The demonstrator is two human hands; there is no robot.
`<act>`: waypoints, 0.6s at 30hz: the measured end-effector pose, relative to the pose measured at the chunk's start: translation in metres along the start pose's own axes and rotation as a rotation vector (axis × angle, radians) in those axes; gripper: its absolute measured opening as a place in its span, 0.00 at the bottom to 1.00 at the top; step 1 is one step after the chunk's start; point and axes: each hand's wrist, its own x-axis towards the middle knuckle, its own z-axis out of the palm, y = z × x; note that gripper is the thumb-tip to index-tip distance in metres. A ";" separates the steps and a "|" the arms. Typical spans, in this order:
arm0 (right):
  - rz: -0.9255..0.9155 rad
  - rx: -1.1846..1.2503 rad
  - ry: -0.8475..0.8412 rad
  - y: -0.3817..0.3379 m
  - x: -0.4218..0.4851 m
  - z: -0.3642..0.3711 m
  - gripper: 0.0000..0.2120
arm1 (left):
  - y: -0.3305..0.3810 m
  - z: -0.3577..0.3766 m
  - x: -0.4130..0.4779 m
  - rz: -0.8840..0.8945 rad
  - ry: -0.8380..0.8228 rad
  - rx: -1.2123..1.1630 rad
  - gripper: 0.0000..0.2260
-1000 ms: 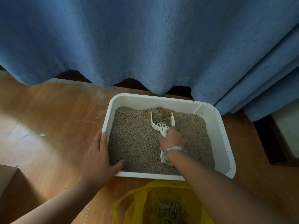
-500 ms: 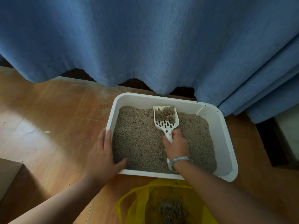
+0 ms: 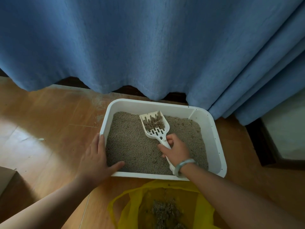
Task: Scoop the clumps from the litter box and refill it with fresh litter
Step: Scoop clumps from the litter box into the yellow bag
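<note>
**Scoop loaded, held over the litter**

Right hand (image 3: pixel 177 152) is clenched round the handle of the white slotted plastic scoop (image 3: pixel 160 137). There is a pale green bangle (image 3: pixel 183 166) on that wrist. The scoop blade is just ahead of the right hand's knuckles, with dark grey-brown clumps (image 3: pixel 154 123) on its slots, above the grey granular litter (image 3: pixel 132 142). Can't tell from this angle whether the blade tip touches the litter.

The white rectangular plastic litter box (image 3: pixel 212 129) sits under both hands on the orange-brown wooden floor (image 3: pixel 49 121). Left hand (image 3: pixel 97 161) is flat, fingers straight along the outside of the box's left rim, thumb over the near-left corner. It braces the box and grasps nothing.

A yellow plastic bag (image 3: pixel 125 210) lies open behind the right wrist, toward the person and near the box's near wall. A pile of bagged clumps (image 3: pixel 165 210) lies inside it. A blue fabric curtain (image 3: pixel 148 47) hangs beyond both hands, its hem just past the far rim.
</note>
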 end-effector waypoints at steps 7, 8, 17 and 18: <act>-0.026 0.057 -0.140 0.003 -0.014 -0.027 0.13 | 0.003 -0.004 -0.006 -0.045 -0.009 -0.036 0.58; -0.026 0.073 -0.158 0.003 -0.017 -0.030 0.13 | 0.003 -0.003 -0.008 -0.053 -0.006 -0.072 0.58; -0.015 0.153 -0.307 0.014 -0.056 -0.056 0.14 | 0.005 -0.006 -0.021 -0.019 -0.005 -0.317 0.55; -0.026 0.129 -0.318 0.015 -0.061 -0.060 0.14 | 0.006 -0.005 -0.021 -0.019 -0.001 -0.332 0.53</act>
